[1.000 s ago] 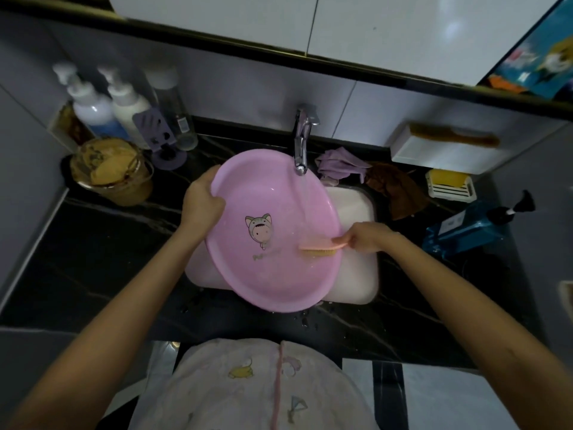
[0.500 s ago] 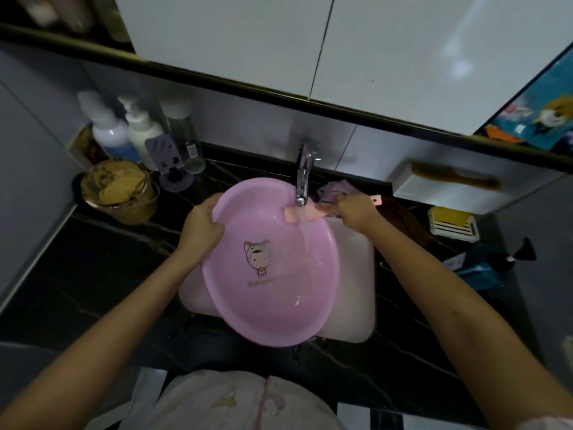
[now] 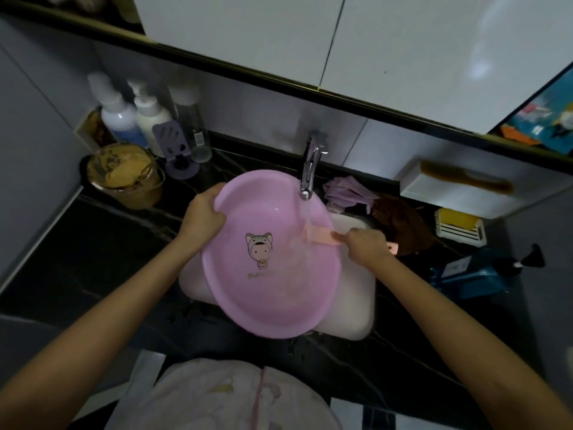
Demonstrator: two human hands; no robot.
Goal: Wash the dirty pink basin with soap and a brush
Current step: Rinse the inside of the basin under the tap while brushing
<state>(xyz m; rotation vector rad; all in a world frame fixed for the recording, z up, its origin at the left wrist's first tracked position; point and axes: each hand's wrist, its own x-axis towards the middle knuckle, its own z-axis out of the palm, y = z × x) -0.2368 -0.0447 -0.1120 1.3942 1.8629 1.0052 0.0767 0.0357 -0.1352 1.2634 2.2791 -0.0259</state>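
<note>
At the back left corner of the worktop [image 3: 93, 243] stand two pump bottles [image 3: 119, 119], with a brown tub [image 3: 124, 175] in front of them near the left wall. From the tub to the front edge there is bare dark stone, the widest free stretch beside the sink [image 3: 356, 305].

The left forearm runs up from the near left. The left hand [image 3: 201, 217] grips the far left rim of the pink basin [image 3: 269, 293], its fingers curled round the edge. The basin is tilted over the sink. Its far rim sits under the tap [image 3: 310, 169], its left rim passes the sink's left edge, and its near rim overhangs the sink's front edge. Water runs from the tap into its right side.

The right hand [image 3: 366, 246] is closed in a fist round the handle of the brush [image 3: 319, 235]. The head points left into the stream, just above the basin's right rim. Whether the bristles touch the basin cannot be told.

Behind the sink's right corner lie a purple cloth [image 3: 347, 190] and a brown cloth [image 3: 400, 218]. Further right a yellow soap [image 3: 455, 218] sits in a white dish [image 3: 459, 232]. A blue pump bottle [image 3: 477, 274] lies on its side near the right edge, so there is little room to move there.
</note>
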